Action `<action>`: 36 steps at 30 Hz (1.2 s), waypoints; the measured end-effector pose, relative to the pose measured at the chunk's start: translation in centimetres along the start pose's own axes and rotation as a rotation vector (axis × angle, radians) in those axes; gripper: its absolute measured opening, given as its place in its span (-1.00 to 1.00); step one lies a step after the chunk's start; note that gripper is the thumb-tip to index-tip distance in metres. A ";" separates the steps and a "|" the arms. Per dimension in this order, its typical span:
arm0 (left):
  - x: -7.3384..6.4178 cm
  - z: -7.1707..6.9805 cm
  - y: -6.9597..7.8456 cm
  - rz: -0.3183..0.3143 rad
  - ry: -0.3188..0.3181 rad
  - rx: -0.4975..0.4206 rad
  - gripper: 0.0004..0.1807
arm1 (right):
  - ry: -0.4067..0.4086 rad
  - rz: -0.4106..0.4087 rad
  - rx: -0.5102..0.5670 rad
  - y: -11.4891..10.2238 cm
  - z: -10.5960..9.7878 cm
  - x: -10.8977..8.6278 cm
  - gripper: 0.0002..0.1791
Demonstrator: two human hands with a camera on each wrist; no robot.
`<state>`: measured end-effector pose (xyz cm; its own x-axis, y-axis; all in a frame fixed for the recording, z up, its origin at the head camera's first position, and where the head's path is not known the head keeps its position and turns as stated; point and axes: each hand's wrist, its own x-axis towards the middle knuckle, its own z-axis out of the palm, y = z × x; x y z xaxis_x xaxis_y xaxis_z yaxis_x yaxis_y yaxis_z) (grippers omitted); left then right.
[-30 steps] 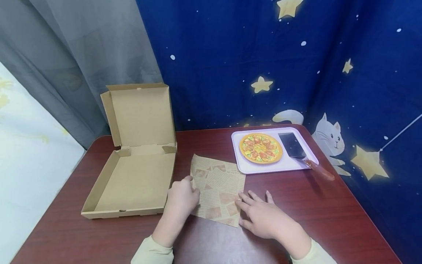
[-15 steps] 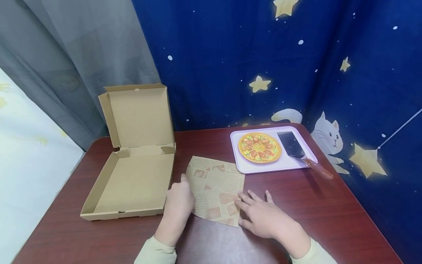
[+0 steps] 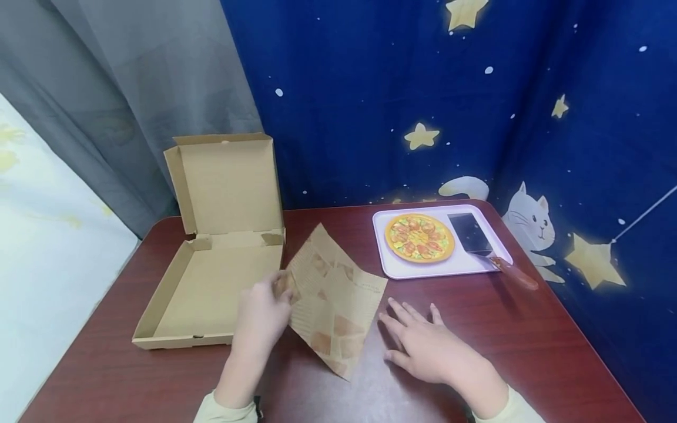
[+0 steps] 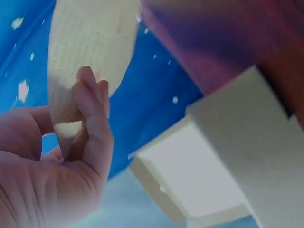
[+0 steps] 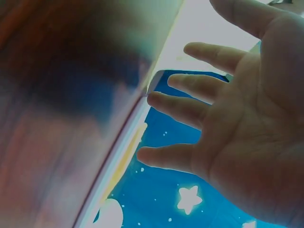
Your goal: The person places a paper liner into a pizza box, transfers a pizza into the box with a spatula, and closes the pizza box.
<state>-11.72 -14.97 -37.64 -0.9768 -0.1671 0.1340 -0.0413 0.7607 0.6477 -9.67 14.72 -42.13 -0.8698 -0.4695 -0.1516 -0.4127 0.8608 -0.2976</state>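
Note:
My left hand [image 3: 262,314] pinches the left edge of a printed brown paper sheet [image 3: 335,305] and holds it up at a slant, near the right wall of the cardboard box. In the left wrist view the sheet [image 4: 92,42] rises from between the thumb and curled fingers [image 4: 95,118]. My right hand [image 3: 431,346] is just right of the sheet, over the table, with fingers spread and holding nothing. The right wrist view shows its fingers [image 5: 190,111] straight and apart. The cardboard pizza box [image 3: 222,294] stands with its lid [image 3: 230,188] raised on the left.
A light purple tray [image 3: 394,267] lies at the back right of the dark red table [image 3: 502,352]. On it are a toy pizza [image 3: 419,238] and a spatula [image 3: 469,234], whose brown handle sticks out over the tray's edge. Curtains [image 3: 344,106] hang behind the table.
My left hand has moved left and lifted the paper, which now tilts and turns off the table. The right hand no longer touches the sheet's right edge.

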 end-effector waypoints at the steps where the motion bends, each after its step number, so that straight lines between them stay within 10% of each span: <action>1: 0.1 -0.7 -0.1 -0.017 -0.002 -0.026 -0.54 | -0.001 0.001 0.005 0.0 -0.2 0.0 -0.21; 6: 0.6 -3.8 -1.4 -0.090 0.025 -0.161 -0.50 | -0.002 0.000 0.016 0.3 -1.0 -0.3 -0.24; 17: 1.3 -7.9 -5.1 -0.264 0.295 -0.232 -0.60 | 0.007 0.053 0.020 1.6 -2.8 -1.0 -0.25; 36: 2.5 -12.5 -13.6 -0.551 0.305 -0.325 -0.38 | -0.047 0.109 0.071 2.5 -3.2 -1.7 -0.25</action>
<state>-10.94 -33.52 -36.74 -0.7272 -0.6785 -0.1042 -0.4013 0.2971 0.8664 -10.11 18.25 -39.65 -0.8943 -0.3836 -0.2303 -0.2945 0.8922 -0.3426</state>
